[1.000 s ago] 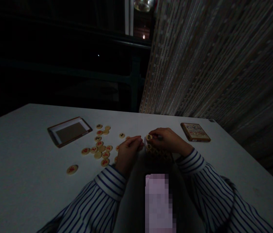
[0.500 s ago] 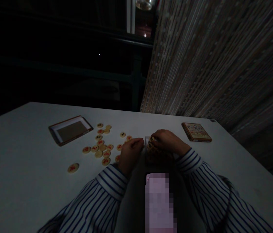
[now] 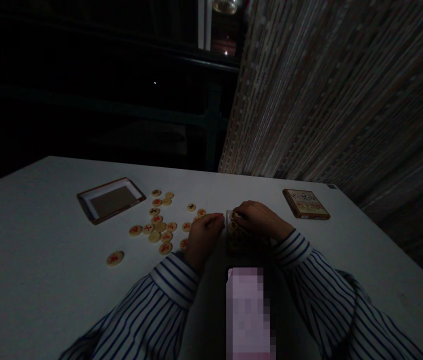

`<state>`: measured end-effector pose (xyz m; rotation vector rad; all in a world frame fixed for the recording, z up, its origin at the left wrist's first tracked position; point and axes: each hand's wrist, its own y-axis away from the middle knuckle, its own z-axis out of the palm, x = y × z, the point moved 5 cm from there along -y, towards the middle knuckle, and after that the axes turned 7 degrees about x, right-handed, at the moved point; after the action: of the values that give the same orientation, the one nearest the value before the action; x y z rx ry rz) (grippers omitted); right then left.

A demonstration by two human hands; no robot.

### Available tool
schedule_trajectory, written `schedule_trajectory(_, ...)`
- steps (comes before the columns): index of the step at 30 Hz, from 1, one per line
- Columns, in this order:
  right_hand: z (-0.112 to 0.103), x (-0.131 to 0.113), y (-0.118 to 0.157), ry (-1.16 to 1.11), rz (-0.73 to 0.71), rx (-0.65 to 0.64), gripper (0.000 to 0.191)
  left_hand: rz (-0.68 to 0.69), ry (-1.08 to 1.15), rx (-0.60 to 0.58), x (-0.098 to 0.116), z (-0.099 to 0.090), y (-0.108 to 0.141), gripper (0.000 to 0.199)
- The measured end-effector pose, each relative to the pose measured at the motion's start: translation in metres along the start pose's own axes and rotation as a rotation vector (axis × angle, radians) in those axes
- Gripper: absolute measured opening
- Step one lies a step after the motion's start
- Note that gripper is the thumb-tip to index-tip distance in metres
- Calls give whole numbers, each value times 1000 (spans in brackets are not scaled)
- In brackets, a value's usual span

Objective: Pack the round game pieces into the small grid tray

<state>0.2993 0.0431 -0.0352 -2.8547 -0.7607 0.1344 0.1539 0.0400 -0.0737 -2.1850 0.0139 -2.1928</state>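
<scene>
My right hand (image 3: 261,219) reaches over a small clear-edged tray (image 3: 228,240) with round Chinese chess pieces in it. Its fingers are bent down onto a chess piece (image 3: 233,216) at the tray's far left corner, and they partly cover it. Just left of the tray is my left hand (image 3: 204,237), its fingers curled together with the tips near the tray's edge. Whatever it may hold is hidden. Loose pieces with red or black characters, such as a red-marked piece (image 3: 165,248), lie left of my left hand, some face down.
An open shallow box part (image 3: 94,219) lies at the back left, and a printed box (image 3: 307,204) at the right. A lit phone (image 3: 249,315) is in front of me. A string curtain (image 3: 290,100) hangs behind the white table (image 3: 46,270). The scene is dim.
My right fingertips have shifted slightly at the piece in the tray's far left corner. My left hand keeps its pose, and the view has moved a little.
</scene>
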Motion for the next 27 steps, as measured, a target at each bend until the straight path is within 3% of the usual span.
schedule_trajectory(27, -1, -4, -1, 43, 31, -108, 30, -19, -113, 1, 9, -3, 3, 23)
